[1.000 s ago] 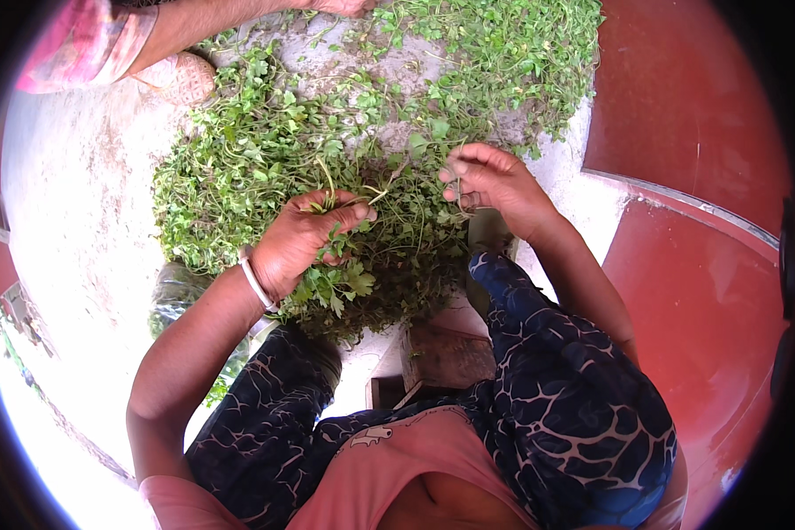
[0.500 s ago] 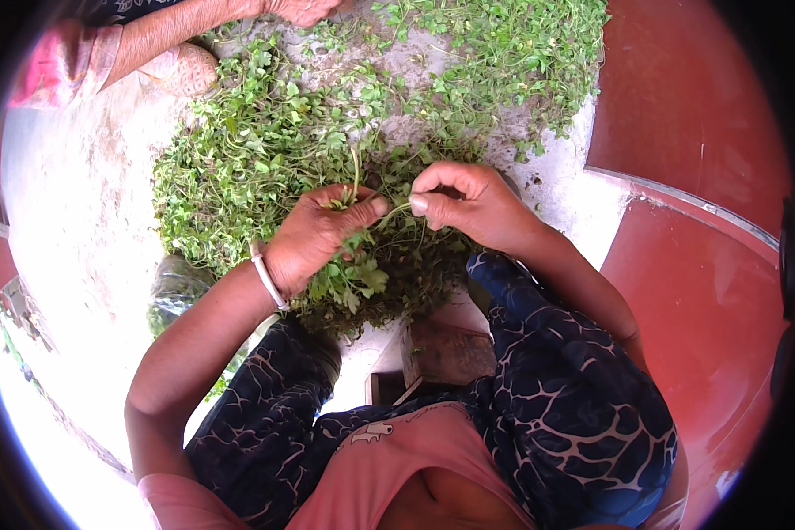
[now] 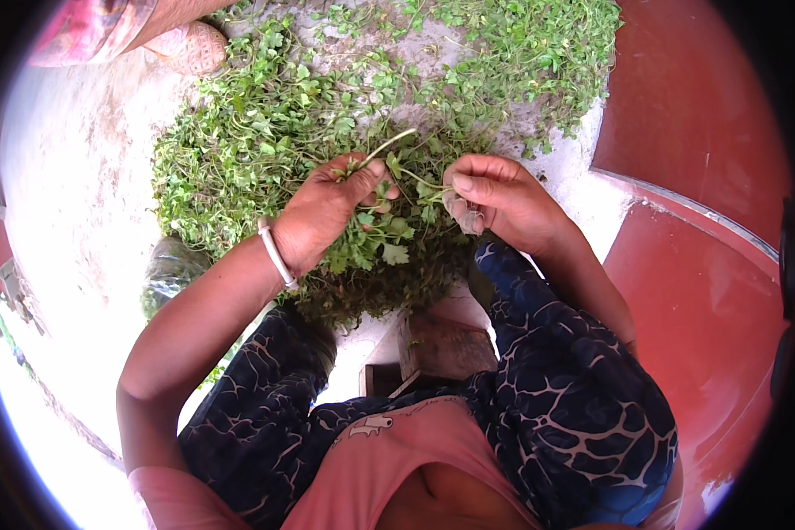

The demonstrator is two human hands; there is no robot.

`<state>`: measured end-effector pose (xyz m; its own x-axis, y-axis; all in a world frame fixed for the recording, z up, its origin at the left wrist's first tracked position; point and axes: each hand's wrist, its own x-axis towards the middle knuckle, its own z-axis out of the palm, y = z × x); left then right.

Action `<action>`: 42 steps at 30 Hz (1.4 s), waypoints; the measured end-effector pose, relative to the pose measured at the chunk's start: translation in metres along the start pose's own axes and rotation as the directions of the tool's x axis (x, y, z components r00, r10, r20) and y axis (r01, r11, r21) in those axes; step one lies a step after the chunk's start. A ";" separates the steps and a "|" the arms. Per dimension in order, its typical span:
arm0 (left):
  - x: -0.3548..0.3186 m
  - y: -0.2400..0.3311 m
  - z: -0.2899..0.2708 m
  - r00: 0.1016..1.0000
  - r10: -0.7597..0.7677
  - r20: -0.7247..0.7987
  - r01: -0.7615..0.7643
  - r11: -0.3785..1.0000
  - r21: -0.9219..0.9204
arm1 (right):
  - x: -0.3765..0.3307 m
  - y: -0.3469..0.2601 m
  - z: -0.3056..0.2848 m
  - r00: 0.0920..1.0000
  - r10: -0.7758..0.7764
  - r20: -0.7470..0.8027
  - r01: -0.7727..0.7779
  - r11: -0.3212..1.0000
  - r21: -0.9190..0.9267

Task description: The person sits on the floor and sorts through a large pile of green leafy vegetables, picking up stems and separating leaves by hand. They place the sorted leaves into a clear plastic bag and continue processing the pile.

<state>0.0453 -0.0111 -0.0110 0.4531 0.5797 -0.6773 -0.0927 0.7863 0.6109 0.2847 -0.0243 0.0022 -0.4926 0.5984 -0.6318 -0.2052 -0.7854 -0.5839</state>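
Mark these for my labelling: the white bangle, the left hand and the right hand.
white bangle [image 3: 276, 256], head view, middle of band.
left hand [image 3: 327, 212], head view, back of hand.
right hand [image 3: 499, 199], head view, back of hand.

It looks like a home courtyard. Leafy greens [image 3: 265, 150] lie heaped on a pale concrete floor [image 3: 79, 194]. A red-painted step [image 3: 689, 97] borders it.

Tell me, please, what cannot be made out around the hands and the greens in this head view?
- Left hand: palm and bunch stems hidden behind it.
- Right hand: fingertips curled under; its hold unclear.
- Another person's foot: cut off by the top edge.
- Clear bag: contents blurred by glare.
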 end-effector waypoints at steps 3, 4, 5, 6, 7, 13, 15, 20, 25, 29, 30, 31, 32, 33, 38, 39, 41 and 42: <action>0.001 -0.003 0.010 0.992 0.086 0.087 -0.094 0.992 0.082 | -0.003 -0.005 0.016 0.998 0.026 0.060 -0.011 0.971 -0.240; 0.001 -0.005 0.014 0.992 0.093 0.085 -0.102 0.989 0.107 | -0.003 -0.003 0.017 0.997 0.020 0.076 0.001 0.964 -0.267; 0.000 -0.007 0.016 0.992 0.099 0.084 -0.110 0.985 0.133 | -0.003 -0.001 0.017 0.996 0.015 0.093 0.013 0.956 -0.293; -0.001 -0.006 0.018 0.993 0.055 0.100 -0.067 0.990 0.122 | -0.004 -0.001 0.017 0.997 -0.003 0.078 0.027 0.951 -0.309; -0.002 -0.004 0.019 0.993 0.011 0.115 -0.024 0.993 0.112 | -0.004 0.000 0.017 0.998 -0.020 0.065 0.040 0.945 -0.325; -0.008 -0.010 0.021 0.974 -0.089 0.209 0.067 0.992 0.109 | -0.007 0.003 0.012 1.000 -0.005 0.028 0.013 0.952 -0.306; -0.010 -0.008 0.021 0.970 -0.127 0.207 0.100 0.985 0.140 | -0.005 0.010 0.008 0.999 0.012 0.037 -0.001 0.958 -0.285; -0.016 -0.007 0.017 0.942 -0.188 0.279 0.154 0.978 0.139 | -0.005 0.011 0.007 0.999 0.037 0.024 -0.028 0.954 -0.299; -0.010 -0.018 0.010 0.910 -0.179 0.374 0.138 0.981 0.134 | -0.005 0.014 0.004 0.998 0.052 0.019 -0.044 0.949 -0.312; -0.017 -0.024 0.009 0.944 -0.214 0.251 0.178 0.971 0.157 | -0.006 0.015 0.005 0.998 0.056 0.028 -0.043 0.936 -0.350; -0.020 -0.025 0.010 0.945 -0.193 0.263 0.156 0.975 0.158 | -0.006 0.015 0.005 0.998 0.049 0.048 -0.028 0.930 -0.367; -0.021 -0.026 0.011 0.945 -0.173 0.279 0.132 0.979 0.157 | -0.007 0.016 0.004 0.997 0.042 0.064 -0.015 0.923 -0.385; -0.021 -0.026 0.012 0.943 -0.152 0.295 0.109 0.982 0.156 | -0.008 0.019 0.002 0.995 0.061 0.075 -0.027 0.921 -0.389; -0.020 -0.026 0.012 0.950 -0.183 0.254 0.107 0.952 0.287 | -0.010 0.019 0.002 0.986 0.083 0.146 -0.016 0.912 -0.410; -0.018 -0.033 0.003 0.980 -0.196 -0.023 0.181 0.849 0.496 | -0.014 0.026 0.000 0.834 0.154 0.530 0.268 0.726 -0.633; -0.018 -0.034 0.000 0.978 -0.198 -0.062 0.205 0.873 0.443 | -0.014 0.029 0.000 0.803 0.164 0.573 0.356 0.638 -0.682; -0.020 -0.018 0.005 0.974 -0.215 -0.068 0.225 0.931 0.286 | -0.013 0.037 -0.013 0.918 0.010 0.397 0.388 0.186 -0.902; -0.018 -0.017 0.001 0.982 -0.187 -0.039 0.191 0.959 0.210 | -0.012 0.040 -0.020 0.939 -0.099 0.331 0.326 -0.058 -0.944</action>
<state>0.0397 -0.0352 -0.0092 0.4271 0.4305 -0.7951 0.1842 0.8195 0.5426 0.2994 -0.0598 -0.0236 -0.7217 0.5870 -0.3669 0.6491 0.3898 -0.6532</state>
